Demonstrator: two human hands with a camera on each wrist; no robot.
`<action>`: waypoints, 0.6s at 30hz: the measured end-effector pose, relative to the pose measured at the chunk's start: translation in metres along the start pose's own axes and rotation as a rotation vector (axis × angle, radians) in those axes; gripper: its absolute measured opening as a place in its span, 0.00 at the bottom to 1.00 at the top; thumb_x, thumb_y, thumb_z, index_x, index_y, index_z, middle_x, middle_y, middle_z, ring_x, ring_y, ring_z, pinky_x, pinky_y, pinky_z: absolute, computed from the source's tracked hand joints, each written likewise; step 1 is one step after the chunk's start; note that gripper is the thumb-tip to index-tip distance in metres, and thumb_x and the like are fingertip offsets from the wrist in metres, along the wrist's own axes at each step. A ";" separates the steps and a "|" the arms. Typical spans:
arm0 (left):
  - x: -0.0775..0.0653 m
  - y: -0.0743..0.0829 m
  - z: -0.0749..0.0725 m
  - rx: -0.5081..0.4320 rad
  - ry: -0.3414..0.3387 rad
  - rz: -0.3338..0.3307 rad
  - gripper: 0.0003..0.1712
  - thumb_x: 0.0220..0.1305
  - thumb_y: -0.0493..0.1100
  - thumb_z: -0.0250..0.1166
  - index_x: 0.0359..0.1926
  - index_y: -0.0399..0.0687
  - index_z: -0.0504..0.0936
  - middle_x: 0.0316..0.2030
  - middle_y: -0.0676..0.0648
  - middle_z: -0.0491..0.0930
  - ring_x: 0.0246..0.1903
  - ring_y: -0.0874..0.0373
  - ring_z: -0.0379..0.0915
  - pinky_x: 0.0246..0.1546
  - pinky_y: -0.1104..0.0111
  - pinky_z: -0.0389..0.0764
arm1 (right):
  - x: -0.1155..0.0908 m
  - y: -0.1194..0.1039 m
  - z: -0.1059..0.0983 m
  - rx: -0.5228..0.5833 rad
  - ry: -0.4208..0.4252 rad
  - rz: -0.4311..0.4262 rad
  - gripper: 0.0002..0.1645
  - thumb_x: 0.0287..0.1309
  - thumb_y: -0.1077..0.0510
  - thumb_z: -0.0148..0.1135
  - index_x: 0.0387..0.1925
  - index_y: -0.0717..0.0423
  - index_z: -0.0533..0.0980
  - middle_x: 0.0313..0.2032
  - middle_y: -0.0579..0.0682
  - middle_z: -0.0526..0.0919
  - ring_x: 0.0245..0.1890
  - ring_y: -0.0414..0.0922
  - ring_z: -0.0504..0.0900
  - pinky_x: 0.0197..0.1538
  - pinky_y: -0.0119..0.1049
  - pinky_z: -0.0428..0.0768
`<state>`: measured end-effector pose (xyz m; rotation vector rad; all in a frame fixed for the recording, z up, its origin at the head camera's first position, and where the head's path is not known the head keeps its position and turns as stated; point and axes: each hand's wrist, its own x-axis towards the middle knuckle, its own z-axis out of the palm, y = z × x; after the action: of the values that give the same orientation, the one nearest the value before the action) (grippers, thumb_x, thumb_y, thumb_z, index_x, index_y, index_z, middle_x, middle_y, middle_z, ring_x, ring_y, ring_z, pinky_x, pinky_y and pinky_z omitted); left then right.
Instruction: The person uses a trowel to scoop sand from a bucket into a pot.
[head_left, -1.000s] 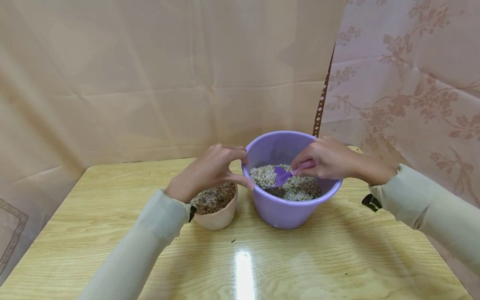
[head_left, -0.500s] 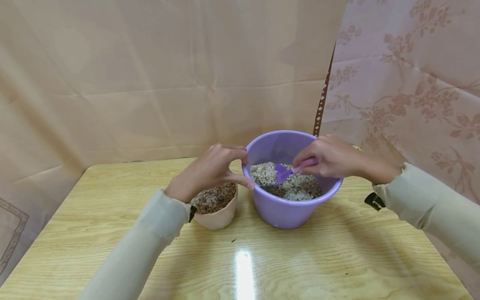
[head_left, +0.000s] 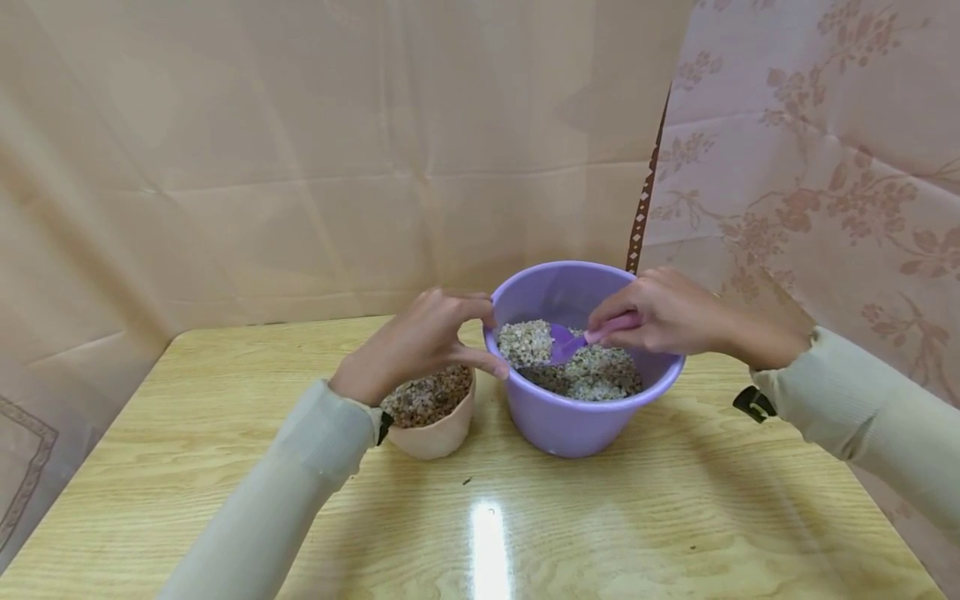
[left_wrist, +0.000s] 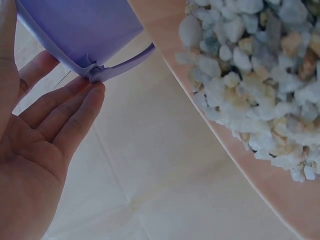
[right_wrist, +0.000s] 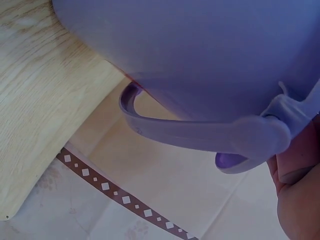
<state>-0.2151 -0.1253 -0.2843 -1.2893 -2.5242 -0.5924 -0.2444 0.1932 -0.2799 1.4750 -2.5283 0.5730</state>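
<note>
In the head view, a purple bucket (head_left: 573, 429) holds small pale gravel (head_left: 600, 375). My right hand (head_left: 652, 321) grips the handle of a purple toy shovel (head_left: 564, 343) inside it, and the blade carries a heap of gravel against the left wall. My left hand (head_left: 416, 342) holds the bucket's left rim with thumb and fingers; in the left wrist view its fingertips touch the rim at the bail handle's joint (left_wrist: 95, 72). Under the left wrist stands a peach-coloured pot (head_left: 435, 437) filled with browner gravel (head_left: 431, 397). The right wrist view shows mostly the bucket's outside, with the shovel hidden.
Both containers stand on a wood-grain table (head_left: 225, 417). A beige curtain (head_left: 337, 167) hangs behind it, and a floral cloth (head_left: 825, 183) at the right. The bucket's bail handle (right_wrist: 185, 134) hangs down outside. A small dark speck (head_left: 467, 481) lies in front of the pot.
My right hand has shifted slightly up and to the right with the shovel, whose heap of gravel has risen a little. The left hand, bucket and pot look unmoved.
</note>
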 end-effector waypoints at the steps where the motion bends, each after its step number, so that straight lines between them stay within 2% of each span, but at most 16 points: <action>1: 0.000 0.000 0.000 -0.001 0.000 0.000 0.23 0.45 0.59 0.78 0.33 0.49 0.82 0.30 0.57 0.81 0.22 0.65 0.62 0.28 0.69 0.70 | 0.000 0.000 0.000 0.001 0.004 -0.001 0.10 0.50 0.60 0.77 0.36 0.46 0.88 0.28 0.32 0.87 0.21 0.26 0.76 0.23 0.28 0.73; 18: 0.000 -0.001 -0.001 0.004 -0.016 -0.017 0.24 0.45 0.59 0.77 0.34 0.48 0.83 0.33 0.56 0.83 0.23 0.64 0.67 0.31 0.68 0.73 | -0.004 0.002 0.001 -0.024 0.075 -0.019 0.10 0.48 0.59 0.78 0.35 0.46 0.87 0.28 0.34 0.87 0.22 0.26 0.79 0.24 0.26 0.73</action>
<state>-0.2160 -0.1263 -0.2833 -1.2768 -2.5507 -0.5822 -0.2446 0.1968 -0.2828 1.4398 -2.4532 0.5816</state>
